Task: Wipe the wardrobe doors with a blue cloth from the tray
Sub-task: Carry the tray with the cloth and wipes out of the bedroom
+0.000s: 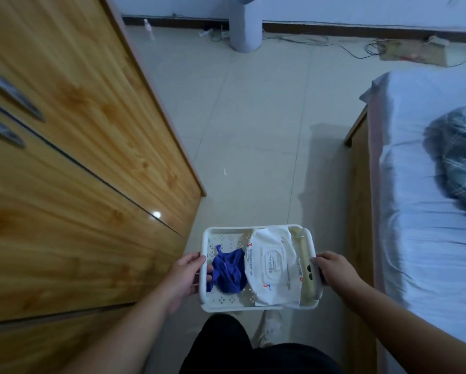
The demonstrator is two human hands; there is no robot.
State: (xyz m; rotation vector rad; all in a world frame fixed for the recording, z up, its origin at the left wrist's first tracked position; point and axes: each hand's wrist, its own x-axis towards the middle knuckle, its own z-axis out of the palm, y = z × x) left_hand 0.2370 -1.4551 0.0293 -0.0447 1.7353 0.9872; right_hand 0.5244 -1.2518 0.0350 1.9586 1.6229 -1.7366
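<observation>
Between the wardrobe doors (72,157) and the bed (429,211), a person holds a white tray (256,230) level over the tiled floor (253,117). Each grip is clenched on a side rim: left hand (184,276), right hand (334,268). Inside the tray, the blue cloth (229,273) lies crumpled at the left, its edge tucked under a wipes pack (273,265). Whatever pale object lies along the tray's right wall is half hidden. Open floor runs ahead to a grey fan stand (245,31), cut off above.
</observation>
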